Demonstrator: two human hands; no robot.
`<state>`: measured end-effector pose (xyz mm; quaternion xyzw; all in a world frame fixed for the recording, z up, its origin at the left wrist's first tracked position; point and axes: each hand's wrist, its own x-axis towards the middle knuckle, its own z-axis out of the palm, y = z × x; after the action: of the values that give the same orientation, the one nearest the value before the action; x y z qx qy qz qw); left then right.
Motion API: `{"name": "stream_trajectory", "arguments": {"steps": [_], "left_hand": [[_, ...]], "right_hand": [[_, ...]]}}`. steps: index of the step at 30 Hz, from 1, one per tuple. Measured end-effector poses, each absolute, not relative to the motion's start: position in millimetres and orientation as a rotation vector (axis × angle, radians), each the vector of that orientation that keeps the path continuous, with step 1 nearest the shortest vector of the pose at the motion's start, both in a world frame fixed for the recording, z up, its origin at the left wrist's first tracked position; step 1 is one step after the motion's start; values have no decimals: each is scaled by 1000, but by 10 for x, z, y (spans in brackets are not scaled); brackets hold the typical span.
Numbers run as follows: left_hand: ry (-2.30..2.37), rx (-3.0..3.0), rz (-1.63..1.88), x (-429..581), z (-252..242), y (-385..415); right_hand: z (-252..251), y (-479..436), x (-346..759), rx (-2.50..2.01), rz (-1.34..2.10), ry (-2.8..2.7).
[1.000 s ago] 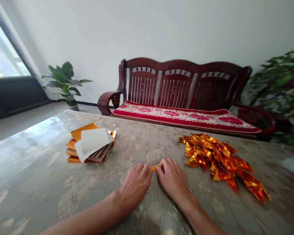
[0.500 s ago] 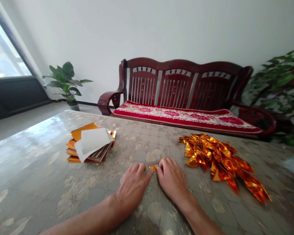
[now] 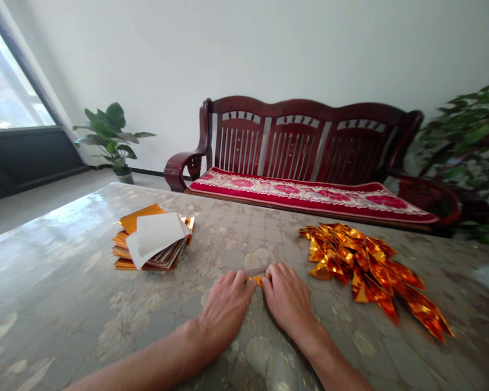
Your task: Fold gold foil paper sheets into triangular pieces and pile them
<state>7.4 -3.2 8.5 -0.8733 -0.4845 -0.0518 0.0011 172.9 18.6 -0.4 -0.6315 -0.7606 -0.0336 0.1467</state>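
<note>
head view: my left hand and my right hand lie palm down on the table, side by side and almost touching at the fingertips. between them sits a small gold foil piece, mostly covered, with only a sliver of orange-gold showing. the fingers of both hands are bent down onto it and touch it. whether they pinch it or only press it flat i cannot tell, because the backs of my hands hide the contact. the piece lies on the table near its middle, close to my side.

to the left, well apart from my hands, is a stack of gold sheets with a white sheet on top. to the right, near my right hand but not touching it, lies a heap of folded gold foil shapes. beyond the table stands a dark wooden bench with a red cushion, and a potted plant stands on the floor by the window.
</note>
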Motion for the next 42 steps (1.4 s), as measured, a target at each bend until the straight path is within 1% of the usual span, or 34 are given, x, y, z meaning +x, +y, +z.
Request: {"name": "stream_trajectory", "arguments": {"steps": [5,15,27,42], "left_hand": [[-1395,-2815,-124,106,86,18],[-1395,-2759,-61,170,102,1],[-1471,-2708,-90,175,67,-22],[-1602,-2703,-123,83,72,-41]], "right_hand": [[-1,177,1727,-1824,-79,-2186],[35,168,1736,-1796,47,-2128],[-17,212,1794,-1757,34,-2147],[-31,224,1802,-1745,-66,-2200]]}}
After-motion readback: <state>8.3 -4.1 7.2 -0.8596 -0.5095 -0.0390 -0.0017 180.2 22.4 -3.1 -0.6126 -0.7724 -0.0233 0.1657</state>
